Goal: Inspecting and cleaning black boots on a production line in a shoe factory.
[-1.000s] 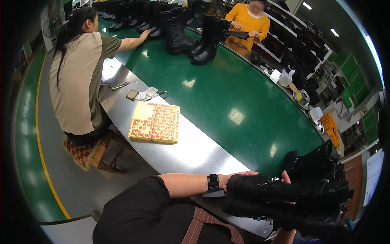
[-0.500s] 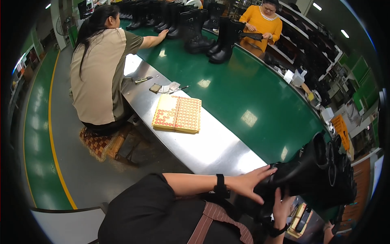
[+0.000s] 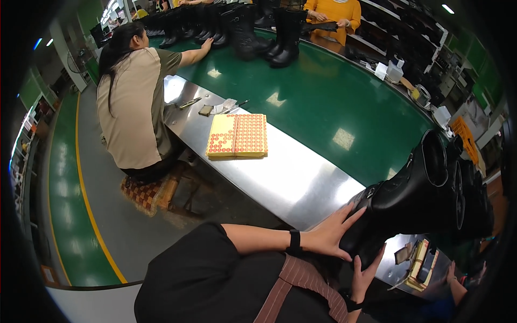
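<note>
A tall black boot (image 3: 409,185) with a buckled strap stands at the near right, its toe toward me and its open top at the upper right. My left hand (image 3: 328,236) grips the left side of its foot, with the fingers apart over the toe and instep. My right hand (image 3: 365,275) holds the other side of the toe from below, fingers pressed to the leather. More black boot shafts (image 3: 476,199) crowd behind this boot. How many there are I cannot tell.
A banded stack of yellow sticker sheets (image 3: 237,137) lies on the metal ledge (image 3: 301,177) beside the green belt (image 3: 312,107). Several black boots (image 3: 285,37) stand at the far end. A seated co-worker (image 3: 132,107) is at the left, and another in orange (image 3: 336,19) works across.
My view has shifted, so the far scene sits higher. My hands stay on the boot's foot, and more of the boot and the lower right ledge now shows.
</note>
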A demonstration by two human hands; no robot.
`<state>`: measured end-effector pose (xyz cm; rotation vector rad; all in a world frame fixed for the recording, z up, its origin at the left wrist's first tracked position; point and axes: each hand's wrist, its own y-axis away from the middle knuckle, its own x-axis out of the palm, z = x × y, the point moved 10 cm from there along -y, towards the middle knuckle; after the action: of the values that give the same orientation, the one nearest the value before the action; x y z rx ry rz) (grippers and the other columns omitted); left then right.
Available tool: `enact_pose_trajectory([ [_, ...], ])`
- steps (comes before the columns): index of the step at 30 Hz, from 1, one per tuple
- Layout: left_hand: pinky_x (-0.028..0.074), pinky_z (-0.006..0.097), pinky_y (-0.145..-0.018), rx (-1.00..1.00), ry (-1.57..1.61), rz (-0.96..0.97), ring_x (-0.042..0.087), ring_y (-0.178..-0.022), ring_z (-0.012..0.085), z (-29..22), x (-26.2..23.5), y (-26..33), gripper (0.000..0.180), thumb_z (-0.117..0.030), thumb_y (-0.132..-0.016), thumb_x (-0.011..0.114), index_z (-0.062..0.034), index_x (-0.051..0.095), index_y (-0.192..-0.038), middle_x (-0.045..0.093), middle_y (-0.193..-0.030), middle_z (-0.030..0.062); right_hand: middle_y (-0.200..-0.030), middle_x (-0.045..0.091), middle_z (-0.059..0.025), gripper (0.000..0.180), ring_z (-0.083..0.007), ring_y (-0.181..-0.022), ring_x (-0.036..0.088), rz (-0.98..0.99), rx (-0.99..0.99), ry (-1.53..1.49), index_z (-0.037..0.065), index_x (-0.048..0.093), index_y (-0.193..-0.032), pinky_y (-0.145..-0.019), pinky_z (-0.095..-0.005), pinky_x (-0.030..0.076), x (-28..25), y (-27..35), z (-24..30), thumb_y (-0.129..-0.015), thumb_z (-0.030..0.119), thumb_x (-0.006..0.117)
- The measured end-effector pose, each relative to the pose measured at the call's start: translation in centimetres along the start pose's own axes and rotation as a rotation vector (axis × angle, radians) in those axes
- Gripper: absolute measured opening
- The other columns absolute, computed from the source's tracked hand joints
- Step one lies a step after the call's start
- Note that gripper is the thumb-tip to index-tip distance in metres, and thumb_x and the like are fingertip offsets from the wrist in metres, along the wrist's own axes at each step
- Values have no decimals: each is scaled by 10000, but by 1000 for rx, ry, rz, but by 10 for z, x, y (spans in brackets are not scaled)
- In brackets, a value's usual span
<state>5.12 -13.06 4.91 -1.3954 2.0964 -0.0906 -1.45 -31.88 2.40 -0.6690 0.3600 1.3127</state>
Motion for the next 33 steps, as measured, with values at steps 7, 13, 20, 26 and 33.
enact_pose_trajectory([
  [7, 198, 521, -1174, -39, -197, 75, 113, -1438, 493, -5, 21, 19, 1190, -240, -628, 867, -135, 126, -1553, 47, -1557, 311, -1550, 258, -229, 987, -382, -1429, 267, -26, -25, 48, 21, 190, -1527, -1168, -432, 213, 5, 1, 10, -723, 104, 756],
  [13, 234, 478, -1164, 11, -134, -25, 245, -1435, 389, 17, 1, 5, 1168, -87, -591, 827, -80, 146, -1540, 195, -1567, 220, -1500, 333, -244, 981, -383, -1392, 332, -114, -31, 109, -20, 245, -1491, -1145, -395, 276, 1, 4, 14, -708, 145, 811],
  [20, 79, 551, -1178, -134, -207, 24, 282, -1425, 367, 31, 10, 7, 1334, -244, -580, 921, -58, 13, -1540, 226, -1547, 237, -1480, 374, -202, 1122, -378, -1354, 387, -79, -30, 79, 22, 226, -1504, -1134, -482, 287, -9, 10, 11, -628, 260, 884],
  [26, 325, 455, -1120, -125, -28, -87, 352, -1374, 344, 25, -1, -1, 1305, -218, -644, 899, -121, -38, -1546, 306, -1475, 281, -1254, 561, -216, 1130, -336, -1147, 564, -314, -13, 46, 33, 266, -1504, -945, -411, 462, -21, 3, 33, -613, 319, 901],
  [33, 331, 436, -1115, -87, 82, -128, 390, -1344, 328, 6, -22, -16, 1258, -189, -677, 873, -115, -33, -1548, 342, -1451, 273, -1356, 518, -246, 1083, -333, -1257, 522, -295, 91, 8, 7, 325, -1476, -1040, -389, 416, -20, -19, 40, -622, 325, 910],
])
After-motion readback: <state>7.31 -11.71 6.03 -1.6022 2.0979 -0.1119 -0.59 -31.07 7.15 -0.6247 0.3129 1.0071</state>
